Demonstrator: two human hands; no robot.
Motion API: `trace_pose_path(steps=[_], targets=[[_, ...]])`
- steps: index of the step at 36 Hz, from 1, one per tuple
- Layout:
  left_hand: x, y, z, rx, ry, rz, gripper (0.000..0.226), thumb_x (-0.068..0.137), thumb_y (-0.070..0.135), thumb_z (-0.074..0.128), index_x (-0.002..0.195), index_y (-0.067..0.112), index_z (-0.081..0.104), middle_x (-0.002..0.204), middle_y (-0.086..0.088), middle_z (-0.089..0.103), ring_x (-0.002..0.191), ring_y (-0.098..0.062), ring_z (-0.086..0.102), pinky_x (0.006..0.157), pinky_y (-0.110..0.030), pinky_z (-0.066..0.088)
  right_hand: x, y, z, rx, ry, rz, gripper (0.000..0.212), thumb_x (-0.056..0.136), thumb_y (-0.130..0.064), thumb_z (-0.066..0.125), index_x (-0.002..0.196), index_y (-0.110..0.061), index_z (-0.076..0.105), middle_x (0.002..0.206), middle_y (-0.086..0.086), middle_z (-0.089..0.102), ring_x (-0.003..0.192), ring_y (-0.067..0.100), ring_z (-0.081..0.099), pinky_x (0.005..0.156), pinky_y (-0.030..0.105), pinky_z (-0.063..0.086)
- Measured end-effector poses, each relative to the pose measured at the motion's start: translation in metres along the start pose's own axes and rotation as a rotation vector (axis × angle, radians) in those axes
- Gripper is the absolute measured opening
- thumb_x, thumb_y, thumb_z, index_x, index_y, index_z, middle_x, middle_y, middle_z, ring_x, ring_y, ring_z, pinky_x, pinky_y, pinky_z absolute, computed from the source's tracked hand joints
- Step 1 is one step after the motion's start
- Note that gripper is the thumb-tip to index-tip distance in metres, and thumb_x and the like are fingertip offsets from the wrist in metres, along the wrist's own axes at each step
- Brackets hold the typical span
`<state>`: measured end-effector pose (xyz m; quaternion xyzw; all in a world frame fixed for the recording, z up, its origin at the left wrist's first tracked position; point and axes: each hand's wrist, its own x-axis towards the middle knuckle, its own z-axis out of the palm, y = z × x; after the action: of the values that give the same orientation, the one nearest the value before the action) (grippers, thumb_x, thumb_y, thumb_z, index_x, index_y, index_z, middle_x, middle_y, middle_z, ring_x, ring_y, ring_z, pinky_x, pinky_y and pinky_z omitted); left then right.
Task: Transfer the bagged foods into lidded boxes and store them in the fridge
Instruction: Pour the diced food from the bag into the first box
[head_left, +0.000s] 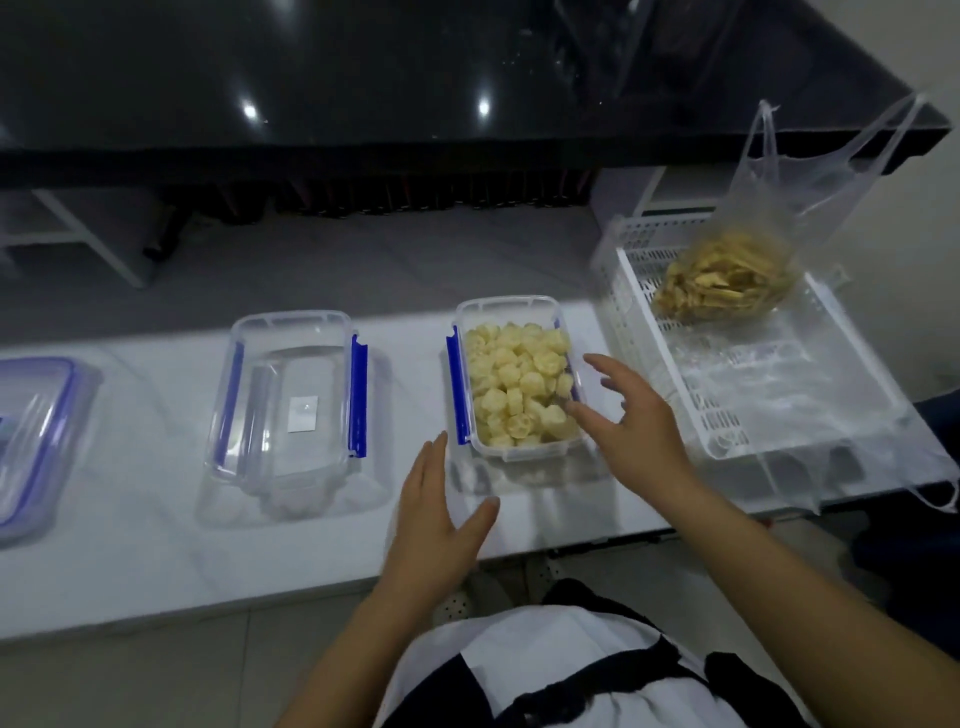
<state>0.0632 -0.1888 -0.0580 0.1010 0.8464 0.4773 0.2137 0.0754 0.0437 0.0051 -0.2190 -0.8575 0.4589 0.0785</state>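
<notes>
A clear box (519, 453) with blue side clips stands on the white counter, filled with pale round snacks (519, 384) and without a lid. My right hand (631, 423) hovers at its right side, fingers spread, holding nothing. Just below the box's near left corner is my left hand (441, 525), flat and open, also with nothing in it. To the left lies a clear lid with blue clips (291, 400). In the white basket (727, 447) at the right sits a clear bag of yellow chips (727, 283).
Another clear lidded box (31, 441) shows at the far left edge. An emptied clear bag (779, 374) lies in the basket and hangs over the counter's right end. A dark glossy table (363, 78) stands beyond the counter.
</notes>
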Motion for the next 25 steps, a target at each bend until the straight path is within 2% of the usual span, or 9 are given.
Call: trace_pose_path(steps=[3,7,10,12,13,15,17,21,25], targets=[[0.012,0.020,-0.006,-0.304,0.042,-0.134,0.069,0.092,0.046,0.066,0.151,0.047,0.029,0.144,0.024,0.035,0.133,-0.001,0.035,0.102,-0.026,0.037,0.002,0.004,0.001,0.308,-0.007,0.289,0.045,0.090,-0.030,0.072,0.133,-0.032,0.057,0.133,-0.006,0.057,0.118,0.015,0.057,0.097,0.040,0.050],[0.039,0.044,-0.010,-0.496,0.080,-0.230,0.043,0.100,0.033,0.059,0.141,0.035,0.048,0.139,0.017,0.054,0.122,-0.005,0.055,0.088,-0.021,0.047,0.012,0.010,-0.004,0.507,-0.073,0.468,0.028,0.093,-0.030,0.067,0.120,-0.034,0.064,0.106,-0.004,0.068,0.107,0.019,0.064,0.094,0.047,0.053],[0.063,0.063,-0.019,-0.603,0.038,-0.332,0.039,0.100,0.037,0.058,0.138,0.028,0.055,0.126,0.008,0.067,0.111,-0.009,0.065,0.083,-0.028,0.056,0.026,0.009,-0.011,0.529,-0.146,0.486,0.013,0.095,-0.035,0.062,0.106,-0.038,0.068,0.099,-0.008,0.073,0.092,0.010,0.069,0.077,0.035,0.057],[0.077,0.072,-0.026,-0.581,-0.023,-0.394,0.041,0.100,0.044,0.056,0.137,0.028,0.056,0.127,0.006,0.066,0.114,-0.014,0.063,0.086,-0.038,0.057,0.039,0.004,-0.014,0.540,-0.193,0.493,0.018,0.096,-0.035,0.059,0.085,-0.039,0.073,0.084,-0.012,0.074,0.074,0.004,0.070,0.063,0.026,0.055],[0.084,0.077,-0.029,-0.544,-0.054,-0.408,0.041,0.099,0.047,0.055,0.135,0.028,0.057,0.129,0.005,0.064,0.117,-0.017,0.061,0.091,-0.041,0.055,0.046,0.000,-0.015,0.527,-0.217,0.503,0.019,0.095,-0.037,0.058,0.083,-0.036,0.072,0.082,-0.010,0.073,0.070,0.007,0.069,0.061,0.026,0.053],[0.096,0.085,-0.034,-0.432,-0.079,-0.402,0.034,0.100,0.051,0.050,0.123,0.030,0.062,0.126,0.006,0.064,0.115,-0.015,0.059,0.098,-0.040,0.046,0.060,-0.007,-0.015,0.500,-0.248,0.520,0.017,0.094,-0.041,0.059,0.091,-0.030,0.071,0.083,-0.004,0.073,0.070,0.012,0.067,0.061,0.027,0.050],[0.106,0.092,-0.038,-0.384,-0.069,-0.401,0.030,0.099,0.052,0.049,0.113,0.031,0.065,0.120,0.007,0.066,0.110,-0.012,0.059,0.097,-0.038,0.042,0.070,-0.012,-0.014,0.495,-0.272,0.535,0.026,0.093,-0.047,0.059,0.099,-0.024,0.071,0.084,-0.002,0.072,0.068,0.013,0.067,0.060,0.027,0.049],[0.109,0.096,-0.041,-0.447,-0.069,-0.482,0.041,0.093,0.057,0.056,0.117,0.026,0.067,0.118,-0.001,0.067,0.109,-0.021,0.064,0.082,-0.039,0.057,0.064,-0.010,-0.015,0.510,-0.337,0.599,0.041,0.090,-0.055,0.060,0.110,-0.021,0.070,0.104,0.004,0.068,0.087,0.022,0.066,0.067,0.033,0.049],[0.090,0.083,-0.042,-0.528,-0.160,-0.554,0.050,0.073,0.066,0.070,0.104,0.028,0.077,0.108,-0.005,0.071,0.103,-0.027,0.070,0.070,-0.040,0.060,0.047,0.009,-0.024,0.561,-0.360,0.670,0.043,0.085,-0.058,0.065,0.105,-0.020,0.071,0.094,0.001,0.066,0.078,0.020,0.062,0.058,0.029,0.049]])
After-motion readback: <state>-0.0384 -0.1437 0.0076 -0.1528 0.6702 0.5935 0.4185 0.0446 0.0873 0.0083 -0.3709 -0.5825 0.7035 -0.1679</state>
